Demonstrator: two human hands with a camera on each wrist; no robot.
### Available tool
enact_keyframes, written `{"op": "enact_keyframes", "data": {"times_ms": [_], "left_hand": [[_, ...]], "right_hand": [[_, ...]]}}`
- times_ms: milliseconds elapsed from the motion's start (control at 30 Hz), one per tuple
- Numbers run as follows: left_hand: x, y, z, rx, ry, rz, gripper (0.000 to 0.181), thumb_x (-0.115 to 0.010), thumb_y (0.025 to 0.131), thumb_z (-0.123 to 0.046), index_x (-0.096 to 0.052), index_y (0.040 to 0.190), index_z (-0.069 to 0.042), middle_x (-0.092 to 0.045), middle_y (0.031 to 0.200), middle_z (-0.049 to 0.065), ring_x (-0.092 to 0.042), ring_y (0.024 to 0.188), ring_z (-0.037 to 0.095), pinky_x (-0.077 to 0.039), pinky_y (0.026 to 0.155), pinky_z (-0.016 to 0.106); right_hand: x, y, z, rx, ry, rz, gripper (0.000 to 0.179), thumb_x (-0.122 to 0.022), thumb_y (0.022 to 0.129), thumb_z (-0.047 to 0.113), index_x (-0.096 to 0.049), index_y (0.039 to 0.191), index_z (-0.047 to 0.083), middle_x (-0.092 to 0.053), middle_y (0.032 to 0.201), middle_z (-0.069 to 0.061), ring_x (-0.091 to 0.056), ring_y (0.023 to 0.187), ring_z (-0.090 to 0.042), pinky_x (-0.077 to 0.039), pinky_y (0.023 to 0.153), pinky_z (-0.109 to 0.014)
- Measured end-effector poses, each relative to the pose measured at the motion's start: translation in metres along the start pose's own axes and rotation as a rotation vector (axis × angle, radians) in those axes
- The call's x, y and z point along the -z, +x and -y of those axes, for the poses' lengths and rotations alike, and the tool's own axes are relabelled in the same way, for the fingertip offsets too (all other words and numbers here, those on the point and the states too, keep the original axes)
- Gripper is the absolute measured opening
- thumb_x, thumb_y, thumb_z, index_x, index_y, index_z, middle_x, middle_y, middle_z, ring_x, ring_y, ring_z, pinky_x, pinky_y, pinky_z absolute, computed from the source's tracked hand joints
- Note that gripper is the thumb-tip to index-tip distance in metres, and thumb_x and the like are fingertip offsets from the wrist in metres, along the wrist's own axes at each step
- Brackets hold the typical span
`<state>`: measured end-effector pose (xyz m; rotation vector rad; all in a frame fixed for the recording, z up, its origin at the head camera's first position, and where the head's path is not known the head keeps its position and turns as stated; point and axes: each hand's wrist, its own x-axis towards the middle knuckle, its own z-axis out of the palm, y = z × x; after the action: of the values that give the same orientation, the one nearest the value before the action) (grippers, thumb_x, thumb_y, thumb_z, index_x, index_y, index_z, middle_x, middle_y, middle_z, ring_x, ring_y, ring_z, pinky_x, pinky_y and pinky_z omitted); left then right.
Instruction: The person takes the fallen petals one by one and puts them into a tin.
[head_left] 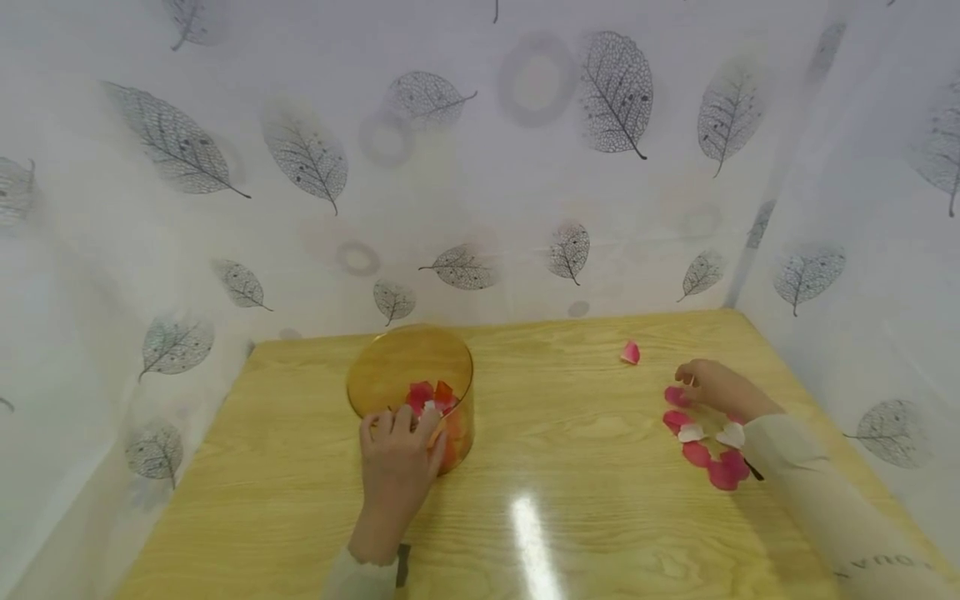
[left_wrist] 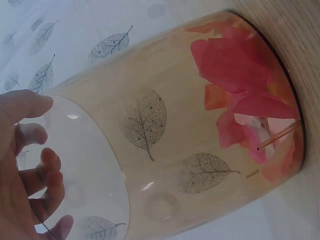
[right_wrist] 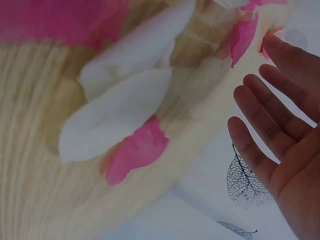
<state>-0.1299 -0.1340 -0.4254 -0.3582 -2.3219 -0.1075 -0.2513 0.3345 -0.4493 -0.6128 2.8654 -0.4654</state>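
Note:
On the left of the table stands a clear amber cylinder-shaped container (head_left: 408, 358), with pink, red and orange petals (left_wrist: 230, 65) and thin brown sticks (left_wrist: 277, 136) in its bottom. My left hand (head_left: 397, 458) grips its near rim, fingers curled over the edge. At the right, my right hand (head_left: 720, 390) is over a loose group of pink and white petals (head_left: 696, 454), its fingers loosely bent. The right wrist view shows those fingers apart, the thumb tip right at a pink petal (right_wrist: 265, 51). Closer to that camera lie white petals (right_wrist: 115, 115) and another pink one (right_wrist: 137, 152).
One pink petal (head_left: 631, 353) lies alone near the back of the wooden table (head_left: 555, 417). White leaf-printed cloth (head_left: 495, 183) hangs close behind the table and along both sides. A bright reflection shows on the front of the tabletop.

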Motion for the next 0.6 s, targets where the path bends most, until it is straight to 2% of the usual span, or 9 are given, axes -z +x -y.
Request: {"op": "enact_keyframes", "data": {"times_ms": [133, 333, 600], "left_hand": [[0.001, 0.000, -0.001, 0.006, -0.007, 0.010, 0.030, -0.080, 0.069, -0.029, -0.058, 0.087, -0.019, -0.059, 0.077, 0.008, -0.054, 0.076, 0.030, -0.042, 0.080, 0.048], [0.002, 0.001, -0.002, 0.010, -0.011, 0.006, 0.030, -0.080, 0.068, -0.029, -0.059, 0.087, -0.019, -0.059, 0.077, 0.008, -0.054, 0.076, 0.030, -0.042, 0.080, 0.048], [0.003, 0.001, -0.002, 0.006, -0.003, 0.002, 0.031, -0.080, 0.068, -0.028, -0.059, 0.088, -0.018, -0.058, 0.078, 0.008, -0.054, 0.076, 0.030, -0.043, 0.080, 0.048]], "right_hand": [[-0.007, 0.003, -0.005, -0.027, 0.035, 0.016, 0.030, -0.069, 0.078, 0.005, -0.061, 0.101, -0.012, -0.066, 0.086, -0.018, -0.062, 0.080, -0.030, -0.052, 0.074, -0.045], [-0.014, 0.006, -0.008, 0.021, 0.021, -0.002, 0.023, -0.073, 0.074, 0.005, -0.063, 0.092, -0.005, -0.064, 0.078, -0.010, -0.060, 0.072, -0.021, -0.051, 0.067, -0.037], [-0.015, 0.008, -0.009, 0.027, 0.001, 0.000, 0.017, -0.072, 0.075, 0.005, -0.064, 0.089, -0.001, -0.061, 0.075, -0.003, -0.052, 0.068, -0.013, -0.045, 0.063, -0.031]]}}
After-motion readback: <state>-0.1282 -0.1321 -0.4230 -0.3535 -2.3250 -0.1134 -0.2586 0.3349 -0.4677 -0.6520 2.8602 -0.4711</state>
